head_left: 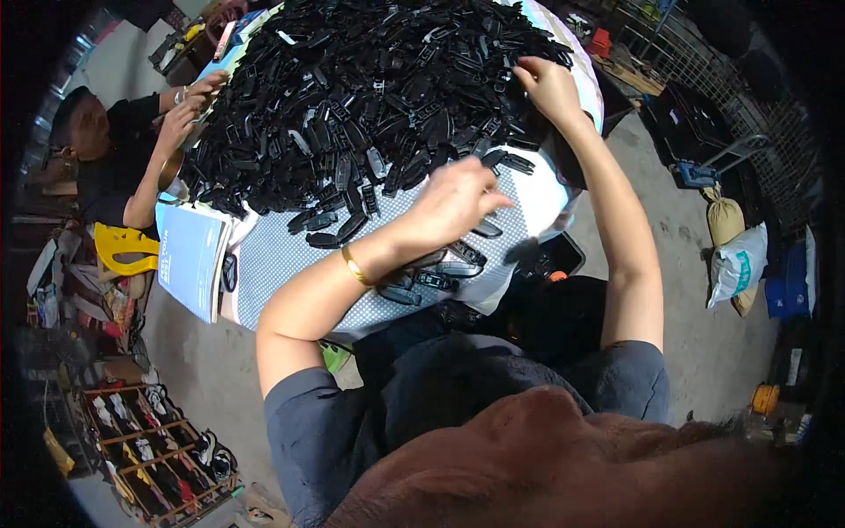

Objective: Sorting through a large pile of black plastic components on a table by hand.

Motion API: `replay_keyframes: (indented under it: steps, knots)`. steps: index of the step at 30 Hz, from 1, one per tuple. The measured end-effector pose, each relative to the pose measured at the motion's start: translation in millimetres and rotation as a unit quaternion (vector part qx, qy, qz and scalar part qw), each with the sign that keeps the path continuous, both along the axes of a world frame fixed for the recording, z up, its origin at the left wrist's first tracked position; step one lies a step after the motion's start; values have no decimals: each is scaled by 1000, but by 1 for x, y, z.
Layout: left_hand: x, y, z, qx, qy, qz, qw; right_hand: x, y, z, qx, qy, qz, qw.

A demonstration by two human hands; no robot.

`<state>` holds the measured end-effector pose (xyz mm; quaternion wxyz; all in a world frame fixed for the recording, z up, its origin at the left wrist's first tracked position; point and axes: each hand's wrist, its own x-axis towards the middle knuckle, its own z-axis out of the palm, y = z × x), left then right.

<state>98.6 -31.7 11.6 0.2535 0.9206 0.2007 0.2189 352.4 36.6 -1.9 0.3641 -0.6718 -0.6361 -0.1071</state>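
Observation:
A big heap of small, elongated black plastic casings (352, 88) covers most of the table (290, 255), whose cloth is light and dotted. My right hand (550, 92) reaches to the heap's right side, thumb and forefinger bent together on a black casing. Over the near part of the cloth, my left hand (453, 202) is closed with curled fingers; what it holds, if anything, is hidden. A gold bangle circles my left wrist. Several loose casings (431, 277) lie under and beside my left forearm.
A person (114, 158) at the left has both hands at the heap's edge. A blue booklet (189, 260) overhangs the table's left edge, beside a yellow plastic piece (123, 249). Sacks (739, 264) and a black case (691, 123) stand on the floor to the right.

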Motion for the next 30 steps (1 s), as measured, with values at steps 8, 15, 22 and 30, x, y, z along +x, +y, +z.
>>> replay_keyframes:
  steps: [8,15,22,30]
  knots:
    - [0,8,-22,165,76,103,978,-10,46,0,-139,-35,-85,986]
    - [-6,11,-11,-21,-51,115,992,-12,9,16,-17,-99,-52,994]
    - [-4,26,-9,-186,-224,126,948,-54,-84,33,-27,-35,215,976]
    - [-2,20,-12,-432,-251,25,866,-90,-107,7,3,493,267,828]
